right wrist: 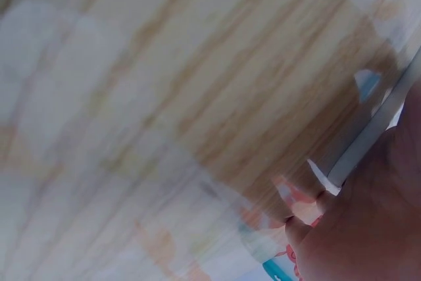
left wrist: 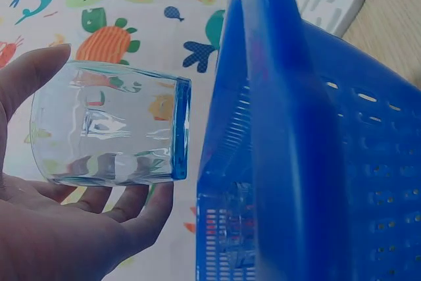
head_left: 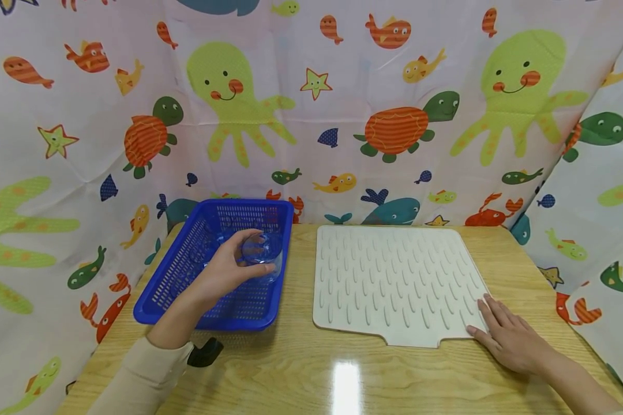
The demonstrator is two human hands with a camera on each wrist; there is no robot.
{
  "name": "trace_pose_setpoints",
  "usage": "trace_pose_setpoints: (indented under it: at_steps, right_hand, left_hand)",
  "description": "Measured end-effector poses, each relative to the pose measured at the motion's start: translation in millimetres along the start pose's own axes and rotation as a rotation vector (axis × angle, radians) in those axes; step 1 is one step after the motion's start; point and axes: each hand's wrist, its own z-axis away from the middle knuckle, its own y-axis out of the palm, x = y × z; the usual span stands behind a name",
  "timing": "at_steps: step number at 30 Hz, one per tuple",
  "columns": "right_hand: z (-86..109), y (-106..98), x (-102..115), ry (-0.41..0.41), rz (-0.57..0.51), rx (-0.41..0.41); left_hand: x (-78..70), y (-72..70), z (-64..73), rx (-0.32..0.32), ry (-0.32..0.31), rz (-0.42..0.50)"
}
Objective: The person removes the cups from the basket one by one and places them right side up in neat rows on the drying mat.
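Note:
My left hand [head_left: 223,271] grips a clear drinking glass [left wrist: 112,123], thumb on one side and fingers on the other. The glass has a bluish, thicker base and is held above the right part of a blue perforated basket [head_left: 278,297]. Inside the basket, more clear glasses [head_left: 199,252] show faintly, partly hidden by my hand and forearm. My right hand [head_left: 514,340] rests at the lower right edge of a white ridged draining board [head_left: 389,279], fingers extended over its border. In the right wrist view the board's edge [right wrist: 368,143] runs beside that hand.
The wooden table [head_left: 270,369] carries the basket at left and the board at right, with a strip of wood between them. A sea-animal patterned curtain [head_left: 311,144] hangs behind and along both sides. A dark strap piece [head_left: 205,353] sits at my left wrist.

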Motion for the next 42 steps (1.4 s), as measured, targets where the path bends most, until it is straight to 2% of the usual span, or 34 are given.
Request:
trace_pose_setpoints:
  at_steps: [16, 33, 42]
  right_hand:
    - [-0.6, 2.0, -1.8, 0.007, 0.007, 0.004]
    - [-0.2, -0.4, -0.6, 0.021, -0.011, 0.021]
    - [0.4, 2.2, -0.6, 0.019, -0.017, 0.001]
  left_hand:
    - [-11.7, 7.6, -12.1, 0.036, 0.02, 0.017]
    - [-25.9, 23.6, -23.0, 0.061, 0.014, -0.011]
    - [-31.5, 35.9, -31.1, 0.075, 0.024, 0.0]
